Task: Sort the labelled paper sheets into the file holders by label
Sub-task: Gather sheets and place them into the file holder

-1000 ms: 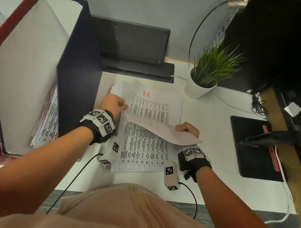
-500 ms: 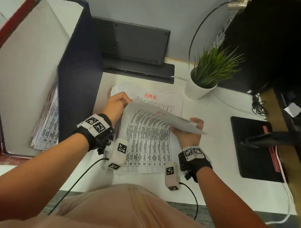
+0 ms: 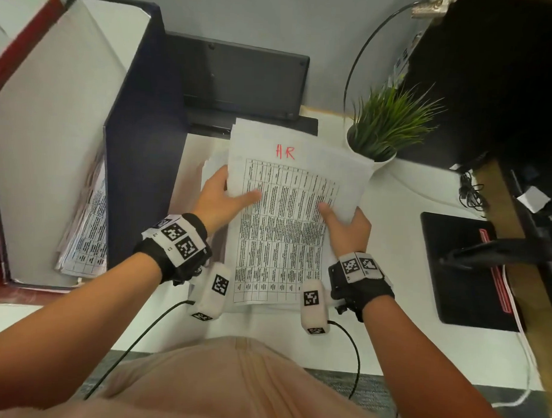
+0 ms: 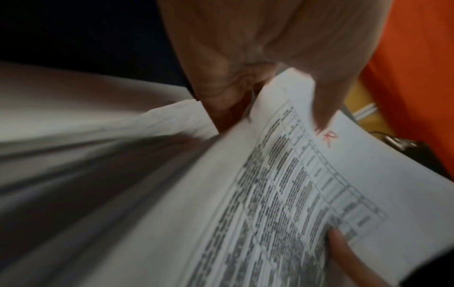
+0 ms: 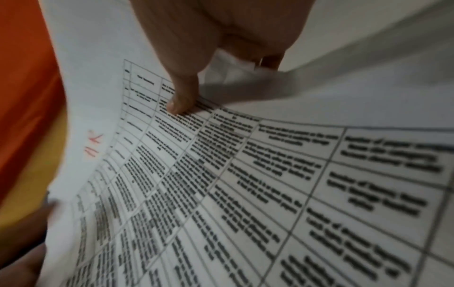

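I hold a printed table sheet (image 3: 286, 228) marked "HR" in red, lifted off the white desk (image 3: 399, 322) and facing me. My left hand (image 3: 228, 196) grips its left edge, thumb (image 4: 321, 108) on top and the fingers underneath. My right hand (image 3: 343, 219) pinches the right edge, thumb (image 5: 181, 97) pressed on the print. More sheets (image 3: 212, 164) lie under it on the desk. A navy file holder (image 3: 138, 160) with sheets (image 3: 86, 236) inside stands at the left, a red holder (image 3: 14, 46) beyond it.
A potted green plant (image 3: 387, 128) stands just right of the sheet's top corner. A black flat device (image 3: 241, 79) leans on the back wall. A black pad (image 3: 463, 271) with a stand lies at the right, beside cables (image 3: 471, 190).
The right hand peeled the HR sheet up off the pile, showing an ADMIN sheet beneath. Now both hands hold the HR sheet raised and face up.
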The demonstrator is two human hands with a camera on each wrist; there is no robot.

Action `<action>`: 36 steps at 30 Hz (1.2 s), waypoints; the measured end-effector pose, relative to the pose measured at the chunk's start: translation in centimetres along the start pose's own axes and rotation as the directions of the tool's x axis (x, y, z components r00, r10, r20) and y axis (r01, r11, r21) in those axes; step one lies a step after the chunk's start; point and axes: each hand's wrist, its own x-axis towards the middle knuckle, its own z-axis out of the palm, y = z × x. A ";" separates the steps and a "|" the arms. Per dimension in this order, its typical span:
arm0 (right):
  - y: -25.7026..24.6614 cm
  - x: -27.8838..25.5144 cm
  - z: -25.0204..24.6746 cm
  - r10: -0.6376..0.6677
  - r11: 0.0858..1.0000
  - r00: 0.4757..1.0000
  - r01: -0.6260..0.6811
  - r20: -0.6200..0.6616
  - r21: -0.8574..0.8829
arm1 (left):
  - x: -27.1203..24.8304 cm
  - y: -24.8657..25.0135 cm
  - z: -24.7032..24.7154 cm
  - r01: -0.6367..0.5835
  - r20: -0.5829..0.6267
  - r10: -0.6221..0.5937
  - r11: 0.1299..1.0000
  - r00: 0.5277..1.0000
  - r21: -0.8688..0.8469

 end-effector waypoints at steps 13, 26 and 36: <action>-7.2 -1.9 0.3 -0.293 0.888 0.954 0.296 -0.063 0.352 | -1.7 5.3 0.5 -0.516 -0.229 0.538 0.843 0.811 0.152; -3.1 -2.8 1.8 -0.239 0.939 0.971 0.222 0.033 0.262 | -0.5 0.0 1.4 -0.207 -0.223 0.249 0.959 0.943 0.196; -7.6 -2.0 2.0 -0.332 0.914 0.943 0.318 0.017 0.251 | -1.1 5.3 -0.7 -0.235 -0.353 0.274 0.960 0.894 0.149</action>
